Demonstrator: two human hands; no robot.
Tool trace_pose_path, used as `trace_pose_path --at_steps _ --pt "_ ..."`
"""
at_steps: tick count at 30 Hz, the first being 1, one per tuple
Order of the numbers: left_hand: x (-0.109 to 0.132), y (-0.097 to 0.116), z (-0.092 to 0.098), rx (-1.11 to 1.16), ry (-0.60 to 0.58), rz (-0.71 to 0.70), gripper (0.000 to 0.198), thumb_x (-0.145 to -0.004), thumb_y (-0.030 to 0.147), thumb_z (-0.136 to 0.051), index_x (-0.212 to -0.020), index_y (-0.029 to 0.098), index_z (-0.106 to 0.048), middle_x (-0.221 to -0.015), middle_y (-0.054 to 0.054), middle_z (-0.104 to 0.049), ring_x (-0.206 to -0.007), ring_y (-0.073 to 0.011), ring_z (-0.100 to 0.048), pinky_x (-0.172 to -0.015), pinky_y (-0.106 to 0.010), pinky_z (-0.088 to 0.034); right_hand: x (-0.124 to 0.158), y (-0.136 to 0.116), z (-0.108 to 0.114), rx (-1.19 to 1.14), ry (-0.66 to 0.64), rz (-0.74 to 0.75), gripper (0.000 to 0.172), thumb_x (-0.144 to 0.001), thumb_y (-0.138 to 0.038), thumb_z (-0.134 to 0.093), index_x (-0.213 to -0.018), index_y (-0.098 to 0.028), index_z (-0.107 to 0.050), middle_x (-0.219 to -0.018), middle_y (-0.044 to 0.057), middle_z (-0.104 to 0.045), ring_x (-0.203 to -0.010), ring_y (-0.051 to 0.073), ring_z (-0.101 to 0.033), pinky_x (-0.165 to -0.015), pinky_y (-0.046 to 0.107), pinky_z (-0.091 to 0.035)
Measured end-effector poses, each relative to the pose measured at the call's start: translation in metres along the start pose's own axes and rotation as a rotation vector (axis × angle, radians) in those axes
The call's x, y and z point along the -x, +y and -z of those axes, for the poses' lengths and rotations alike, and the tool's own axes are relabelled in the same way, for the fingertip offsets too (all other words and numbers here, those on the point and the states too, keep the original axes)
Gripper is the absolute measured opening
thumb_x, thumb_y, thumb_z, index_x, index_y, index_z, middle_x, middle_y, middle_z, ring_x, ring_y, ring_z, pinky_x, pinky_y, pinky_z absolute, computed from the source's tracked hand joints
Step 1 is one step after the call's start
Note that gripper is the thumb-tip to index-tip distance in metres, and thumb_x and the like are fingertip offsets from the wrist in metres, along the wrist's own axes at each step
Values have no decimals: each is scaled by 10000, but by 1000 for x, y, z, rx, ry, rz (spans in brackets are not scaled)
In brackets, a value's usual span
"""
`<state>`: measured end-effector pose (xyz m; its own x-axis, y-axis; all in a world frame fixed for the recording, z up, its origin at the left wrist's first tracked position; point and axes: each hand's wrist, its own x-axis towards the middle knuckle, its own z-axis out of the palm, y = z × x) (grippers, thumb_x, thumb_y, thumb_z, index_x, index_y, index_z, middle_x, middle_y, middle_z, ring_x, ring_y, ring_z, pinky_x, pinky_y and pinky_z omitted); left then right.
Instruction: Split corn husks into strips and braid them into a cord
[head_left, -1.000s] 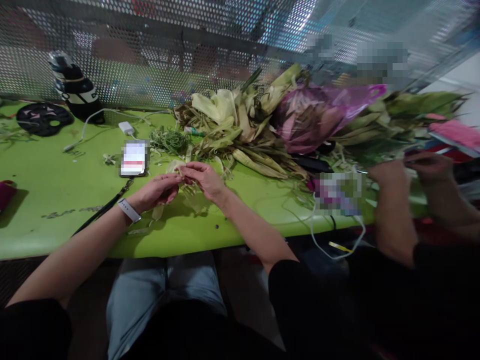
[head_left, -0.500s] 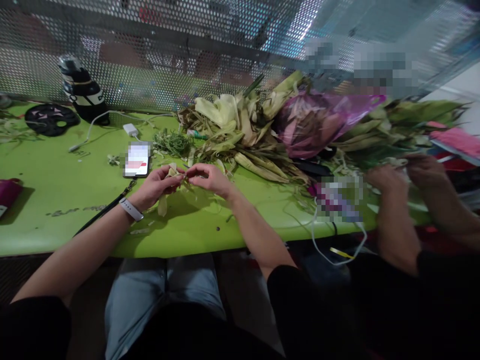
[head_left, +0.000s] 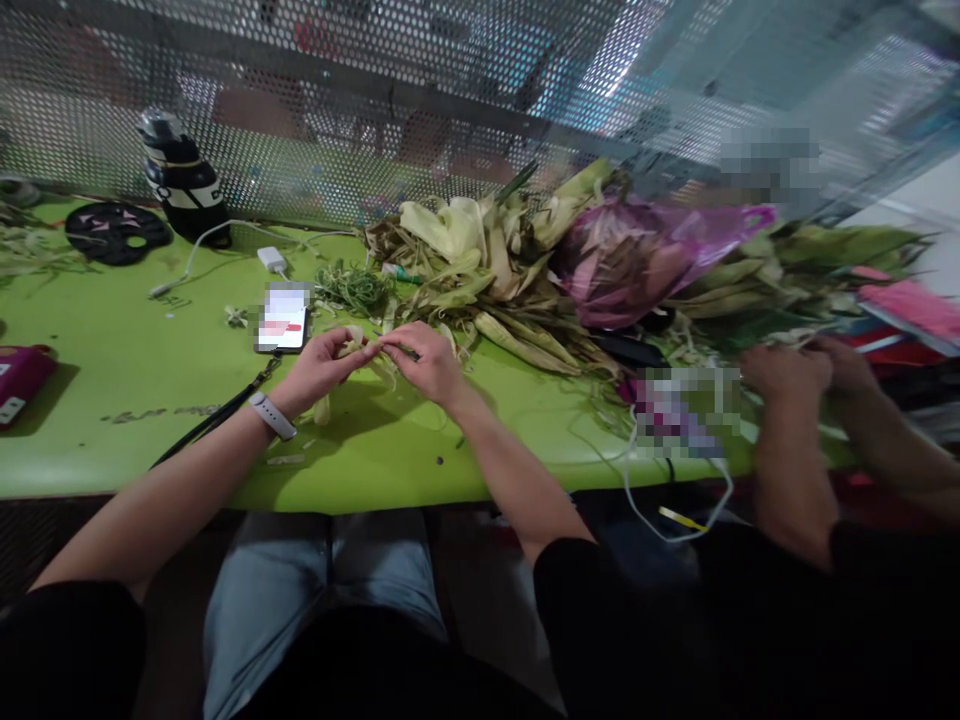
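Note:
Over the green table's near side, my left hand (head_left: 330,368) is closed on pale corn husk (head_left: 351,346); a strip of it hangs below the fingers. The fingertips of my right hand (head_left: 429,366) pinch the same husk where both hands meet. A small dark bit shows by the right fingers, too small to name. Just beyond my left hand lies a phone (head_left: 282,318) with a lit screen and a black strap. Past my hands is a heap of green shreds (head_left: 352,287), beside a large pile of corn husks (head_left: 487,245).
A pink plastic bag (head_left: 619,262) rests on the husks. At back left are a dark bottle (head_left: 184,190), a black mask (head_left: 116,233) and a white charger (head_left: 271,260). A co-worker's hands (head_left: 787,368) work at right. Looped white cable (head_left: 637,510) hangs over the front edge.
My right hand has turned and drawn its fingers closer to my left hand, pinching the husk. The whole view has shifted slightly. The co-worker's hands have come closer together.

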<state>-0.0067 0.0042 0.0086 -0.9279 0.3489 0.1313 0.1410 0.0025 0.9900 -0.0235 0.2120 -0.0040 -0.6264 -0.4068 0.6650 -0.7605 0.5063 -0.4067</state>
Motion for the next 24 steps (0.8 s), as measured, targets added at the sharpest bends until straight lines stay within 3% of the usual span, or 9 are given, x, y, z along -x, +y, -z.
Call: trace_pose_path --at_steps 3,7,11,14,19,24 --pt "0 -1 1 -24 -10 26 319 -793 455 -786 -891 173 -675 -565 58 -487 -444 -56 -338 -424 -209 -224 1 2 -2 63 54 15 225 -994 -332 -573 -1005 -226 -771 -976 74 -764 -929 207 -677 -868 362 -537" --pt "-1 -2 2 -23 -14 -11 289 -758 412 -820 -842 173 -681 -586 41 -544 -459 -64 -409 -439 -210 -293 0 3 -2 107 148 -40 254 -1007 -333 -535 -987 -218 -761 -982 95 -750 -952 232 -668 -912 403 -518" --pt "-1 -3 2 36 -21 -1 266 -770 398 -813 -845 176 -687 -587 41 -560 -467 -62 -426 -457 -208 -317 -1 0 1 81 128 -144 218 -983 -301 -537 -1050 -227 -732 -1089 111 -714 -1061 255 -633 -1006 443 -480" --pt "-1 -6 2 134 -7 40 295 -760 408 -821 -875 170 -689 -700 1 -660 -545 -76 -523 -523 -211 -389 -1 -5 3 58 148 -163 228 -921 -262 -561 -1110 -218 -681 -1142 120 -662 -1075 259 -597 -995 441 -483" --pt "-4 -7 2 269 73 120 301 -755 411 -819 -816 151 -678 -784 -35 -697 -621 -88 -579 -555 -212 -404 0 -11 4 109 -40 -69 145 -891 -321 -598 -917 -196 -668 -957 101 -648 -958 257 -573 -899 438 -479" --pt "-3 -1 0 315 101 115 308 -680 299 -872 -838 156 -650 -758 13 -643 -619 -70 -537 -576 -200 -404 0 -7 -5 159 -166 -39 146 -928 -304 -595 -938 -191 -688 -956 92 -675 -918 237 -579 -832 395 -465"
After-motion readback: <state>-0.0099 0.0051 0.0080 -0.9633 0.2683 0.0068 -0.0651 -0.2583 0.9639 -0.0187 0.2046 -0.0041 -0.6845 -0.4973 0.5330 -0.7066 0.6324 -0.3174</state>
